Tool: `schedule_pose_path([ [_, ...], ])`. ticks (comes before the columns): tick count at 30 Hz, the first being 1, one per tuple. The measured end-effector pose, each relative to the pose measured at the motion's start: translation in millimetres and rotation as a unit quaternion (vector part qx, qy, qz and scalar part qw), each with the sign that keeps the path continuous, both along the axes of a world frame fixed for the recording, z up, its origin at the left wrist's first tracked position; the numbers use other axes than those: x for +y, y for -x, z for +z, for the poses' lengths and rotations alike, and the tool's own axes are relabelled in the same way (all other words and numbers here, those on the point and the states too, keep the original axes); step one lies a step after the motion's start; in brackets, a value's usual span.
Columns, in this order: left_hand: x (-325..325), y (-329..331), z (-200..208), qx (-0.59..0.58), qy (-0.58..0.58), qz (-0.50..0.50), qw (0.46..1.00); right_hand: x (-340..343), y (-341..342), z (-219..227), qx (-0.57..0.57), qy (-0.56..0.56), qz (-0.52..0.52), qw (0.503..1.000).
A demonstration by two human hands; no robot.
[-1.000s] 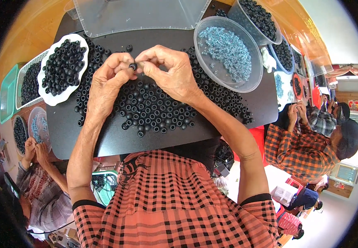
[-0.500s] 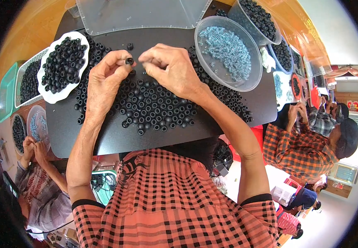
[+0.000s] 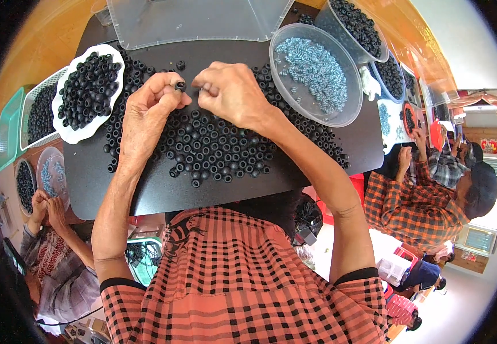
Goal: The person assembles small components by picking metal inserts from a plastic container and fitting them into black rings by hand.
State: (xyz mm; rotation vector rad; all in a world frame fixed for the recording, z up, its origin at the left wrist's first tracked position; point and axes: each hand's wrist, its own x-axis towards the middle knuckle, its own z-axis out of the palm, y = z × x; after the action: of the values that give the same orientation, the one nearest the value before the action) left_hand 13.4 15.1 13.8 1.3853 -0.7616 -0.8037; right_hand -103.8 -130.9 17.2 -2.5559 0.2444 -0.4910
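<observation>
My left hand (image 3: 149,109) pinches a small round black hollow piece (image 3: 180,86) between thumb and forefinger, its opening facing up. Just to its right, my right hand (image 3: 232,93) has its fingers curled closed. Something small and greyish shows at those fingertips, too small to make out. Beneath both hands spreads a pile of the same black pieces (image 3: 219,149) on the dark tabletop (image 3: 139,192). At the right, a clear round tub (image 3: 311,114) holds many tiny bluish coiled bits that look like springs (image 3: 317,66).
A white scalloped plate (image 3: 71,136) heaped with black pieces stands at the left, beside a white basket (image 3: 59,74). A clear plastic bin (image 3: 197,23) lies at the far edge. Another tub of black pieces (image 3: 357,28) is at far right. Co-workers sit on both sides.
My right hand has shifted slightly, its fingers curling in closer. The left hand still holds the black piece. At the right, a co-worker's hand has reached out farther.
</observation>
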Motion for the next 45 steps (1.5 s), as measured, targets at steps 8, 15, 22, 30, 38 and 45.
schedule_pose_path([
  [8, -1, 5, -1, 0.064, -0.016, -0.041, 0.997, 21, -1, 1, -0.164, -0.493, 0.009, 0.855],
  [15, -2, 3, -10, 0.136, 0.019, -0.078, 0.987, 27, 3, -12, -0.208, -0.409, -0.022, 0.888],
  [22, -3, 7, -8, 0.104, 0.028, -0.059, 0.992, 25, 5, -18, -0.249, -0.293, -0.023, 0.923],
  [30, -2, -2, 0, 0.125, 0.065, -0.01, 0.99, 23, 8, -8, -0.261, -0.199, -0.034, 0.944],
  [38, 1, -32, 0, 0.117, 0.121, 0.061, 0.984, 17, 12, -12, -0.228, -0.192, -0.062, 0.953],
  [45, -3, -11, 0, 0.043, 0.053, 0.036, 0.997, 21, 13, -11, -0.224, -0.161, -0.055, 0.96],
])
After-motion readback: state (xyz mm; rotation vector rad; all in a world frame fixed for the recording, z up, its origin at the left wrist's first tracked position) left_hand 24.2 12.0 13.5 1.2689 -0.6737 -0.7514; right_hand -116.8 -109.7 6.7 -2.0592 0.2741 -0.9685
